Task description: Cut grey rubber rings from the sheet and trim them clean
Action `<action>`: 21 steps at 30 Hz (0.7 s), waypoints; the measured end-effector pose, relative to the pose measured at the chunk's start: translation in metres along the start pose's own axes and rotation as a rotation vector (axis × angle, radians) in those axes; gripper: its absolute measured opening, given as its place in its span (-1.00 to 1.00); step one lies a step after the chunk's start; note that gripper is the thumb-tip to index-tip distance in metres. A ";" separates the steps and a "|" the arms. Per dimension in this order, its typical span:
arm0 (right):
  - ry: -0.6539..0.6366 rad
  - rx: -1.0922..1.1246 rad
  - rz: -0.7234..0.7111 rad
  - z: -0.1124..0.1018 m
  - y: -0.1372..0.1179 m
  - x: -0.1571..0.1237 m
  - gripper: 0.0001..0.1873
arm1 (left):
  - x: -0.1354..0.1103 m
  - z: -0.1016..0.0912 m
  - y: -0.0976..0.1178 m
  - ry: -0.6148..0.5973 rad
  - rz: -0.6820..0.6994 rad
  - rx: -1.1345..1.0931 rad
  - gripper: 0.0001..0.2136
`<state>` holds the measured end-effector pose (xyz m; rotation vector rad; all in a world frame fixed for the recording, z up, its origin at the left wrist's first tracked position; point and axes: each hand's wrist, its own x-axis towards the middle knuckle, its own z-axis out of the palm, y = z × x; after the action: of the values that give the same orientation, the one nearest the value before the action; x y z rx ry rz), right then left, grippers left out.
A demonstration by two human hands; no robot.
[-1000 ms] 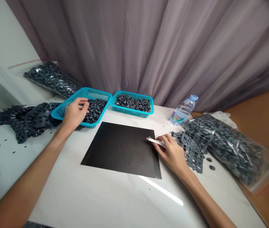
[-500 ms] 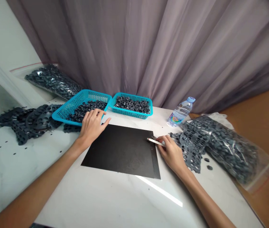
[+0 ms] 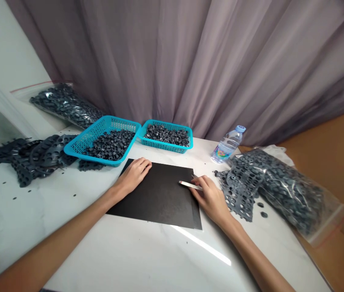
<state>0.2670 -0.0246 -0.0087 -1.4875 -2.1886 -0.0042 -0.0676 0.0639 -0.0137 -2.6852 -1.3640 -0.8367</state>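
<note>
Pale, veined table [image 3: 123, 259] nearest, a bright streak of light across it. On it, black sheet [image 3: 162, 198] lying flat, between the two hands.

Right hand [image 3: 211, 198] at the sheet's right edge. Thumb and fingers closed round tweezers [image 3: 188, 185]; prongs spread, nothing between them, tips pointing left over the sheet.

Left hand [image 3: 135, 172] over the sheet's upper left, palm down, fingers together and loosely bent. Fingertips face away; cannot tell whether they pinch anything or press on the sheet.

Right of the right hand: holed scrap [image 3: 244, 186], two loose bits [image 3: 263, 215] beside it, then a clear bag [image 3: 296, 194] full of dark pieces. Bottle [image 3: 226, 146] stands behind the scrap, label low.

Beyond the left hand, big blue basket [image 3: 88, 134], small dark parts [image 3: 111, 146] heaped toward its right. Small blue basket [image 3: 165, 147] just beside it, similar parts spread inside. More scrap left of the big basket; second filled bag [image 3: 68, 103] behind. Grey-mauve curtain [image 3: 135, 61] farthest.
</note>
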 end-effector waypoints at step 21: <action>0.061 -0.172 0.192 0.003 0.024 -0.001 -0.77 | 0.008 -0.092 -0.038 -0.001 -0.408 0.191 -0.68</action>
<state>0.2878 -0.0151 -0.0179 -1.7638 -2.0317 -0.1755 -0.1339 0.0713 0.0603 -2.3003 -1.9202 -0.6784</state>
